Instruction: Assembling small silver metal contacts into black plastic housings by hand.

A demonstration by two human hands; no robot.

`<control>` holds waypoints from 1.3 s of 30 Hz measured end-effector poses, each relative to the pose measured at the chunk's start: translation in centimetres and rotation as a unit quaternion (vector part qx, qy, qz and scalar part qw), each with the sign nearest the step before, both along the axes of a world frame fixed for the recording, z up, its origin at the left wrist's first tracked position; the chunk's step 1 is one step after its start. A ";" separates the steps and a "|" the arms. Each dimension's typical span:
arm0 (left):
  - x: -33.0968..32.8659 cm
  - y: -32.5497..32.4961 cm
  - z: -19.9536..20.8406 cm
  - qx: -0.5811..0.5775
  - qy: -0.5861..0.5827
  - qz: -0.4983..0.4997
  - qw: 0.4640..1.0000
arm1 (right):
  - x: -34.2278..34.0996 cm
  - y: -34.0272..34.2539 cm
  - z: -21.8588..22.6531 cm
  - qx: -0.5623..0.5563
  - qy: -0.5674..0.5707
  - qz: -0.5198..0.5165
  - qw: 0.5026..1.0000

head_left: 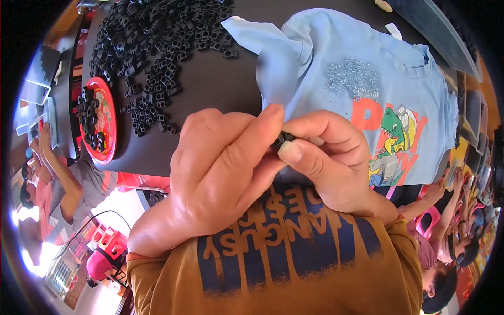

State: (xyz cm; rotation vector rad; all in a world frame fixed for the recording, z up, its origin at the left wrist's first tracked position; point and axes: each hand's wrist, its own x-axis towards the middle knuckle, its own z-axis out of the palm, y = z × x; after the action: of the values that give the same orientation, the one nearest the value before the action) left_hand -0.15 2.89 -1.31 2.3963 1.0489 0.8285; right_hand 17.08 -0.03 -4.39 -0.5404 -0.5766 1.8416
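Observation:
Close to my chest, my left hand (223, 163) and my right hand (331, 157) meet with their fingertips pinched together. Between them is a small black plastic part (283, 138), mostly covered by the fingers. It resembles the black plastic pieces (152, 52) heaped loosely on the dark table at the far left. Right of my hands, a light blue T-shirt (336, 47) with a cartoon print is spread on the tabletop. On the shirt rests a patch of many tiny shiny metal bits (354, 77).
A red patterned plate (109, 126) with black parts sits at the table's left edge. A grey plastic bin (438, 31) stands at the far right. Other people's arms (58, 173) show at the left, and more people (441, 236) at the right. The dark tabletop (210, 86) runs beneath everything.

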 end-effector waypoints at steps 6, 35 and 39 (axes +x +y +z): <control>-0.2 0.5 1.8 -0.136 -0.056 -0.021 0.989 | -0.1 -0.3 0.1 -0.021 -0.005 -0.006 1.000; 2.4 0.6 -0.2 0.148 0.014 0.021 0.989 | 0.6 0.0 -0.5 -0.005 0.019 -0.001 1.000; 2.8 0.7 -0.9 0.200 0.013 0.016 0.980 | 0.7 -0.2 -0.6 0.016 0.021 -0.022 0.999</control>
State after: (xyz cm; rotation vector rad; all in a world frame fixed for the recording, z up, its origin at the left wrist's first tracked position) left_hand 2.63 3.61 -2.25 2.7303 1.0089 1.1136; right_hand 17.76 -0.21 -4.97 -0.4889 -0.5606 1.7947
